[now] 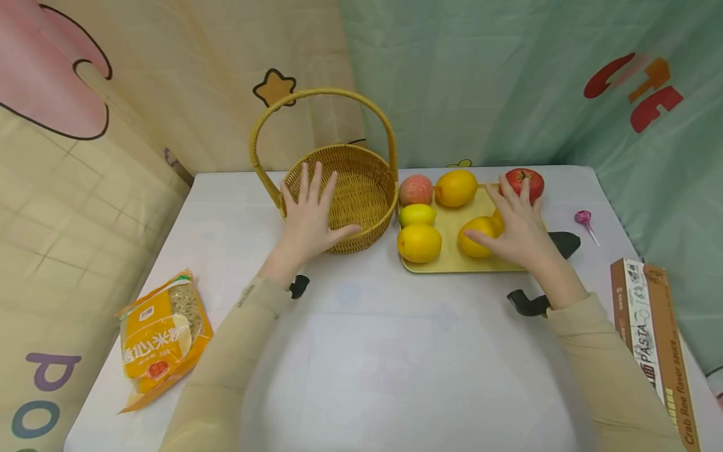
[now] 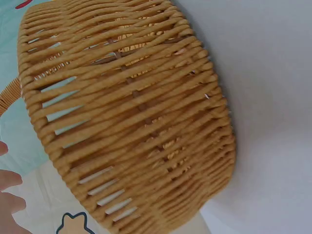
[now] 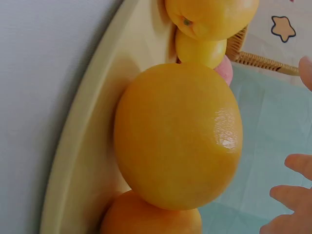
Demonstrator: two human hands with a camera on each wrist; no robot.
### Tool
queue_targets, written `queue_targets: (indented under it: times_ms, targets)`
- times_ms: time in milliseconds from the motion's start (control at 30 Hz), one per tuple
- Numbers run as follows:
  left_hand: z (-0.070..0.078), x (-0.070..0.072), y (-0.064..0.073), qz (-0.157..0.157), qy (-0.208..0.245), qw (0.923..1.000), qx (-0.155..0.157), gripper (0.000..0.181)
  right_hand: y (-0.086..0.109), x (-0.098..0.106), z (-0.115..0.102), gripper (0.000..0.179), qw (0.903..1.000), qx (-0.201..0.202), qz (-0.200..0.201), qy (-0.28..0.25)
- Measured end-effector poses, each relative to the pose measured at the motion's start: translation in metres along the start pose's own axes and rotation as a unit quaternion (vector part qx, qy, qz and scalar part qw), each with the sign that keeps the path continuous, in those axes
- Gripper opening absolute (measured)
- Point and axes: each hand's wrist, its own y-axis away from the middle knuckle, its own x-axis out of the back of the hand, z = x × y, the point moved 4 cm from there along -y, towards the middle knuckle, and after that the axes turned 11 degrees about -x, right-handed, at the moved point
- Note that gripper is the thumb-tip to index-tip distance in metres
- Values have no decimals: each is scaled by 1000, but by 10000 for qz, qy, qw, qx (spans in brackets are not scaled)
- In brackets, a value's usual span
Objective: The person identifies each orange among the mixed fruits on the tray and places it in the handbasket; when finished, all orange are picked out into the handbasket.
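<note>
With fingers spread, my left hand [image 1: 307, 220] hovers over the near left rim of a wicker basket [image 1: 361, 207] with a tall arched handle. The left wrist view shows the basket's woven side [image 2: 126, 112] close up, fingertips at the left edge. My right hand [image 1: 519, 229], fingers also spread, is above a pale yellow tray [image 1: 452, 267] and grips nothing. On the tray, an orange-yellow fruit [image 1: 476, 237] lies near the right thumb; it looks large in the right wrist view. Another fruit is partly hidden by that hand. A red apple [image 1: 531, 185] shows behind the fingers.
The tray's left side holds a peach [image 1: 416, 189], a lemon [image 1: 417, 215] and a yellow fruit [image 1: 420, 243]; another yellow fruit [image 1: 456, 188] lies behind. Rightward are a dark object [image 1: 567, 243], a lollipop [image 1: 583, 218] and a pasta box [image 1: 649, 339]. An orange food bag [image 1: 164, 336] lies left.
</note>
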Motion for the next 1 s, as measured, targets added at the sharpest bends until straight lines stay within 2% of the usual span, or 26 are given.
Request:
queue_targets:
  times_ms: [333,500,567,667,800,900,1000]
  targets:
    - [-16,-3,24,186,571,9980,197,108,7,-12,3,102,9988,-71,-486,1]
    - [-27,-8,39,345,990,9932,503,102,9,-16,6,100,9976,-30,-690,-73]
    - [-30,-10,45,499,1171,9897,649,98,10,-18,8,101,9969,-112,-776,-48]
    - [-36,-13,53,843,1523,9799,975,89,11,-20,9,100,9960,-208,-870,7]
    - [-41,-18,62,1307,2023,9586,1518,80,12,-22,10,97,9955,-227,-916,0]
    - [-45,-23,66,1452,2349,9429,1863,79,11,-24,11,95,9956,-202,-920,-9]
    - [-48,-28,67,1412,2720,9277,2132,81,11,-25,12,92,9962,-143,-861,5]
